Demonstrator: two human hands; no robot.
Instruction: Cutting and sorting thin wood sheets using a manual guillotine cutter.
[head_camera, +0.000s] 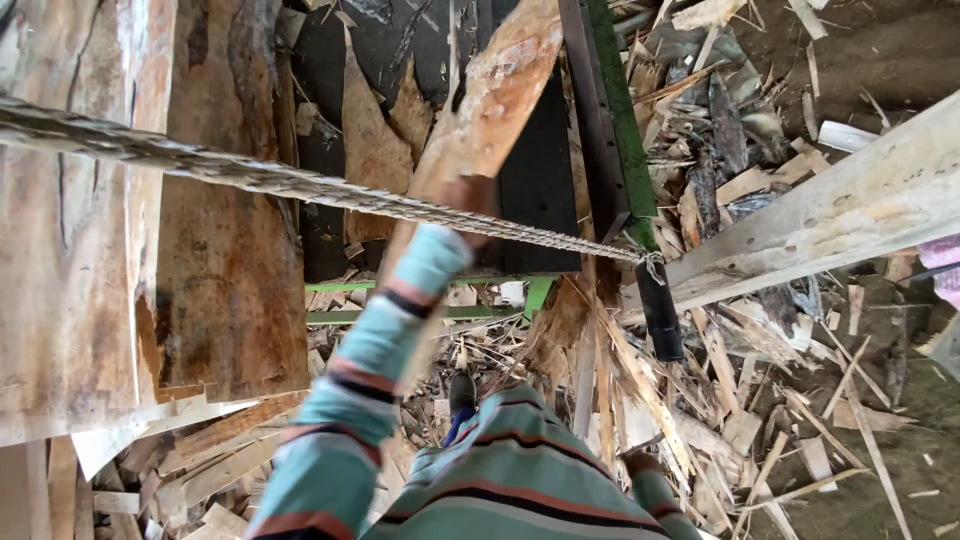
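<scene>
My left hand (468, 203) reaches forward in a teal striped sleeve and grips a long rough wooden offcut (500, 90). The offcut slants from the upper middle down toward my body, over a black machine bed (540, 180). A twisted rope (250, 175) runs just below the hand, from the left edge to a green metal rail (625, 130). Only a small part of my right hand (640, 464) shows at the end of its sleeve, low by my side above the wood scraps. Its fingers are hidden.
Wide bark-edged slabs (220, 250) stand at the left. A pale plank (850, 210) slants in from the right, with something pink (945, 265) at the right edge. Splintered offcuts (740, 400) litter the ground. My shoe (462, 392) stands among them.
</scene>
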